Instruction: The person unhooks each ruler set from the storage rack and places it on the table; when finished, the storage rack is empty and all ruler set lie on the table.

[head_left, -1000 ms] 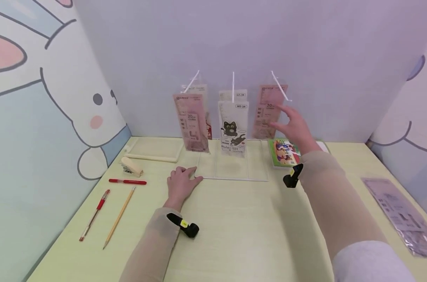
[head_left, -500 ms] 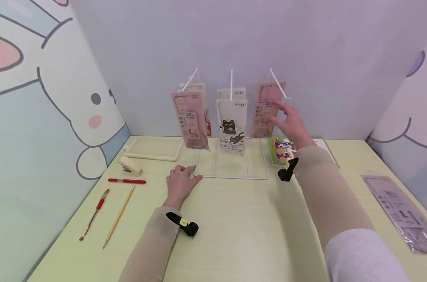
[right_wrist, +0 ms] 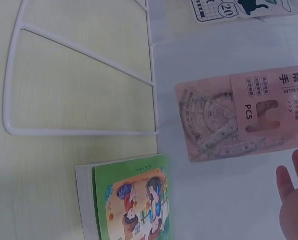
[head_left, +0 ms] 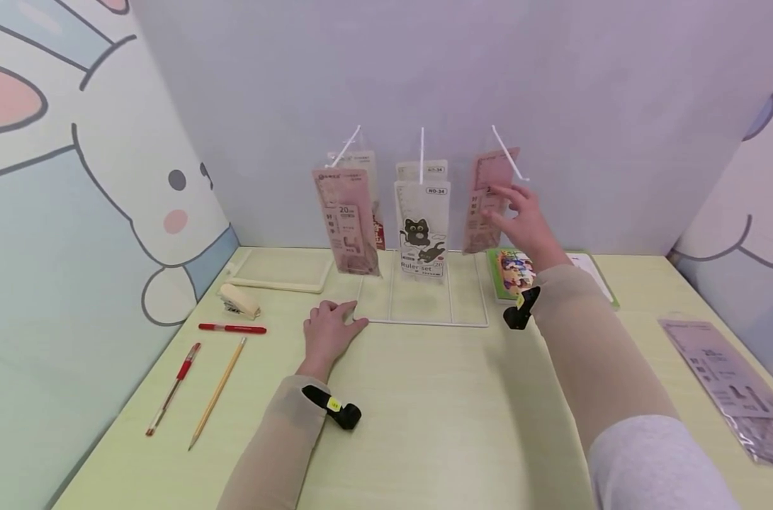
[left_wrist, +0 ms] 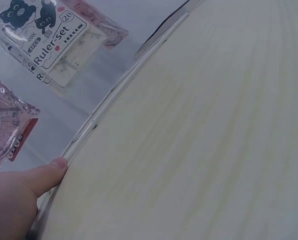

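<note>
A white wire rack (head_left: 424, 324) stands on the table, three hooks rising at its back. My left hand (head_left: 325, 333) holds the rack's front left corner, its thumb (left_wrist: 51, 175) against the wire edge in the left wrist view. From the right hook (head_left: 509, 154) hangs a pink ruler-set packet (head_left: 482, 219), slightly tilted. My right hand (head_left: 528, 230) is beside that packet, thumb and fingers spread apart; in the right wrist view its fingertips appear just off the packet. White cat-print ruler-set packets (head_left: 422, 234) hang on the middle hook, and another pink packet (head_left: 348, 227) on the left hook.
A green-covered book (head_left: 514, 276) lies behind the right forearm. Another pink packet (head_left: 724, 382) lies at far right. On the left are a cream tray-like frame (head_left: 278, 287), a stapler (head_left: 239, 301), a red pen (head_left: 233, 329), a red-gripped pen (head_left: 176, 386) and a pencil (head_left: 217, 393).
The pink packet on the right hook has swung and now tilts more. My right hand has shifted slightly left; the left hand stays at the rack corner.
</note>
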Demonstrator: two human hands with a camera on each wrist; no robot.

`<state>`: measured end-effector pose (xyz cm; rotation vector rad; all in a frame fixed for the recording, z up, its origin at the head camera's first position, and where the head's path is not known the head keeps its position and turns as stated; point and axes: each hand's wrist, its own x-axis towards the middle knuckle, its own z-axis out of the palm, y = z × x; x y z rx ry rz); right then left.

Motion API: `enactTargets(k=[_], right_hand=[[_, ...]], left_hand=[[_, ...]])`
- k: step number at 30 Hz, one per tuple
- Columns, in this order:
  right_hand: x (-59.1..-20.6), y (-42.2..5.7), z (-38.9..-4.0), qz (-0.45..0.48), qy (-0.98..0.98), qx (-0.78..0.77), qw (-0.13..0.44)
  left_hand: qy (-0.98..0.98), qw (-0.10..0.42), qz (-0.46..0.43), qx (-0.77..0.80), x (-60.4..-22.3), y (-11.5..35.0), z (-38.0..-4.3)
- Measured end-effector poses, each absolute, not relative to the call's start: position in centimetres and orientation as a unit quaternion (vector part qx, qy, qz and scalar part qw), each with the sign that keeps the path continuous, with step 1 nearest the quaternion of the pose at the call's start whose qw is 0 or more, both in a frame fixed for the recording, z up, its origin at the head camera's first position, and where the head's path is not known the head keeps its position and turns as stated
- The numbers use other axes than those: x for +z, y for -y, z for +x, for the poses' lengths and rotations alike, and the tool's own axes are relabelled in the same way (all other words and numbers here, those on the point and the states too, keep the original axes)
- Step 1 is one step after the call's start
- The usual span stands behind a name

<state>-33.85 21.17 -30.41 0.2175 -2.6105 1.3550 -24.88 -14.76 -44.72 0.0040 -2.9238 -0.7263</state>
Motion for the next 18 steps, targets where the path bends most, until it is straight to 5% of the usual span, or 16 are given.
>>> enactTargets(k=[18], right_hand=[[-30.13, -20.92, -33.89, 0.083, 0.832, 0.539, 0.102]], left_hand=[[0.969, 0.063, 0.002, -0.238, -44.58, 14.69, -24.91]])
